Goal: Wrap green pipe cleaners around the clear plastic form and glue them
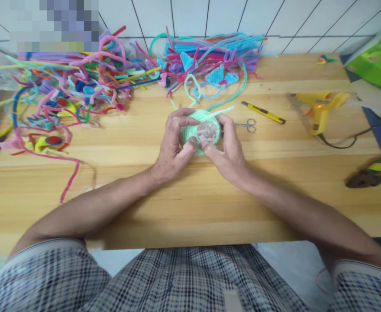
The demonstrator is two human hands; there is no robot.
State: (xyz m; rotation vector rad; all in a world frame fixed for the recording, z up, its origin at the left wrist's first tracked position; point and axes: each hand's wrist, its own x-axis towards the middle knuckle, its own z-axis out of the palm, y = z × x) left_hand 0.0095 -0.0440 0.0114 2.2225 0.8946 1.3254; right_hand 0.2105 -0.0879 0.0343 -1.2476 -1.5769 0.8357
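Observation:
Mint-green pipe cleaner (186, 132), wound in close coils, forms a rounded piece between both hands, above the middle of the table. A clear, shiny round end (208, 131) shows inside the coils; its exact kind is unclear. My left hand (171, 149) is curled around the left side, with thumb and fingers pressed on the coils. From the right, my right hand (230, 151) grips the rim, its thumb at the lower edge of the clear part. One loose green end (224, 111) sticks out to the upper right.
Heaped pipe cleaners (80, 82) cover the back left, with more bundles (210, 56) along the wall. Small scissors (250, 125), a yellow cutter knife (265, 113), a corded glue gun (320, 108) and pliers (372, 173) lie to the right. A green packet (375, 63) is at the far right corner.

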